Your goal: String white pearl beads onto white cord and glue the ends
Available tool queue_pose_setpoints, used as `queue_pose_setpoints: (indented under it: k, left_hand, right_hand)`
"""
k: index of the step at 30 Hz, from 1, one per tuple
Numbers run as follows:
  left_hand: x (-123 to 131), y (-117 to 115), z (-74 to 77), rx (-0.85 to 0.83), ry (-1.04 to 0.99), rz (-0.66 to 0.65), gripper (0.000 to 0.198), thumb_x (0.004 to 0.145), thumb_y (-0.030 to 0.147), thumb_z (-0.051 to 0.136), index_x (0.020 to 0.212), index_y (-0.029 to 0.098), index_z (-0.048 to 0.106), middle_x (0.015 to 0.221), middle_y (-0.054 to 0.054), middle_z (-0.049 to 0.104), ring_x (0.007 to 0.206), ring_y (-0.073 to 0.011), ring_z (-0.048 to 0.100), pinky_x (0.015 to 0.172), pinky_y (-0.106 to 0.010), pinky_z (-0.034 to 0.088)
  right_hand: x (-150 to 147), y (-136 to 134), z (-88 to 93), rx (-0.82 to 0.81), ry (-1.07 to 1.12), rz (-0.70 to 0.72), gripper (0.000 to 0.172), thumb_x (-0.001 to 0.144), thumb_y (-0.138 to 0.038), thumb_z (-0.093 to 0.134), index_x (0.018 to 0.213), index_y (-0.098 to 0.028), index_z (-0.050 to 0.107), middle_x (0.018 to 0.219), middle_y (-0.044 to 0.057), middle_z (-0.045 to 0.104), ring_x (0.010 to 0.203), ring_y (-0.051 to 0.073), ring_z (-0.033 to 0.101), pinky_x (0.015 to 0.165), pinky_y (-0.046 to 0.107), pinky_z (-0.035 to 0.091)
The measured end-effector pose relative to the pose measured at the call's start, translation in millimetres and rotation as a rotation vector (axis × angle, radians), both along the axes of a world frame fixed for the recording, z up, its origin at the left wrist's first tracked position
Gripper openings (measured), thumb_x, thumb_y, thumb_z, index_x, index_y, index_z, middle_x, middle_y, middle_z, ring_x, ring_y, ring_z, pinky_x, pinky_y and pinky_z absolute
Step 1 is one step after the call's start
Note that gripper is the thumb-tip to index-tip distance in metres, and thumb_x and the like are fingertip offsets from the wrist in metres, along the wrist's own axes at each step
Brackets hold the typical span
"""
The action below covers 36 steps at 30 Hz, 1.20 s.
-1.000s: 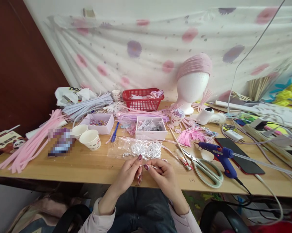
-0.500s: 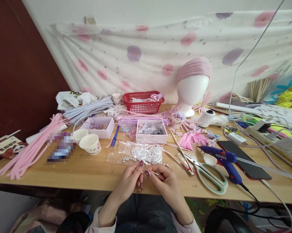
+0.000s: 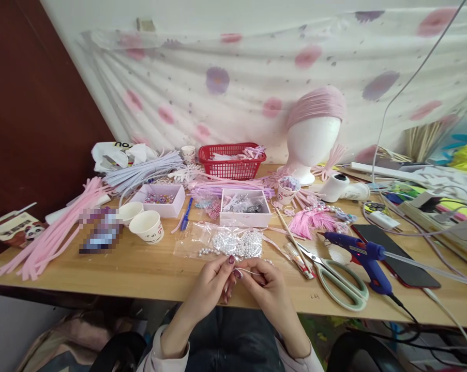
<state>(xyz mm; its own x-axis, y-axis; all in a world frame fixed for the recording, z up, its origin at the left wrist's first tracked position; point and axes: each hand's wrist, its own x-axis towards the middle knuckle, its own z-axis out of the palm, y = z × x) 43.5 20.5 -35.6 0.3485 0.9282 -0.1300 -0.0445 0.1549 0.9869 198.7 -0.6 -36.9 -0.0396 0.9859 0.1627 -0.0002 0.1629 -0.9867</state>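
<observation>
My left hand [image 3: 213, 281] and my right hand [image 3: 265, 283] meet at the near edge of the wooden table [image 3: 113, 268]. Both pinch a thin pale thread [image 3: 247, 270] that runs between their fingertips. Whether a bead sits on the thread is too small to tell. Just beyond the fingers lies a clear bag of white pearl beads [image 3: 233, 243].
Green-handled scissors [image 3: 336, 281] and a blue glue gun [image 3: 363, 256] lie to the right, beside a dark phone [image 3: 400, 256]. Two paper cups [image 3: 146, 225], pink pipe cleaners [image 3: 58, 227], white boxes [image 3: 245, 206], a red basket [image 3: 230, 159] and a foam head [image 3: 313, 139] stand farther back.
The hands stay together on the thread with only slight finger shifts. The camera view has drifted a little.
</observation>
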Motion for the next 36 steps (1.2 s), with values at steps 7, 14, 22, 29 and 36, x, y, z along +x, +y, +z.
queue_pose_setpoints:
  k: [7, 14, 22, 29, 36]
  left_hand:
    - [1, 0, 2.1, 0.013, 0.017, -0.014, 0.060, 0.085, 0.077, 0.050, 0.067, 0.020, 0.051, 0.049, 0.006, 0.045, 0.042, -0.0090, 0.045, 0.042, -0.020, 0.038]
    - [1, -2, 4.4, 0.019, 0.044, -0.032, 0.056, 0.088, 0.073, 0.051, 0.070, 0.020, 0.051, 0.056, 0.005, 0.047, 0.045, -0.0088, 0.044, 0.043, -0.021, 0.038]
    - [1, -3, 6.6, 0.013, 0.072, -0.030, 0.059, 0.088, 0.075, 0.048, 0.068, 0.020, 0.050, 0.053, 0.005, 0.045, 0.045, -0.0094, 0.045, 0.044, -0.021, 0.039]
    - [2, -3, 5.9, 0.036, 0.075, -0.018, 0.056, 0.089, 0.073, 0.048, 0.072, 0.020, 0.052, 0.058, 0.005, 0.048, 0.046, -0.0094, 0.046, 0.043, -0.021, 0.038]
    - [10, -2, 2.9, 0.058, 0.118, 0.069, 0.060, 0.087, 0.076, 0.047, 0.065, 0.021, 0.050, 0.046, 0.006, 0.043, 0.037, -0.0097, 0.041, 0.038, -0.022, 0.031]
  right_hand:
    - [0, -3, 3.5, 0.011, -0.054, 0.011, 0.043, 0.091, -0.060, 0.062, 0.078, -0.019, 0.069, 0.067, 0.002, 0.064, 0.057, 0.015, 0.053, 0.057, 0.026, 0.046]
    - [2, -4, 6.2, 0.056, -0.108, 0.019, 0.039, 0.092, -0.055, 0.063, 0.077, -0.020, 0.069, 0.063, 0.001, 0.062, 0.063, 0.018, 0.059, 0.063, 0.029, 0.050]
    - [2, -3, 5.3, 0.021, -0.047, 0.059, 0.032, 0.093, -0.051, 0.064, 0.084, -0.020, 0.067, 0.066, 0.002, 0.066, 0.061, 0.018, 0.061, 0.064, 0.029, 0.053]
    - [1, -3, 11.1, 0.117, -0.077, 0.009, 0.027, 0.093, -0.043, 0.066, 0.079, -0.020, 0.070, 0.069, 0.003, 0.071, 0.062, 0.017, 0.066, 0.058, 0.024, 0.052]
    - [6, -3, 1.7, 0.183, -0.296, -0.106, 0.031, 0.092, -0.046, 0.065, 0.079, -0.020, 0.076, 0.074, 0.007, 0.076, 0.067, 0.022, 0.069, 0.058, 0.028, 0.051]
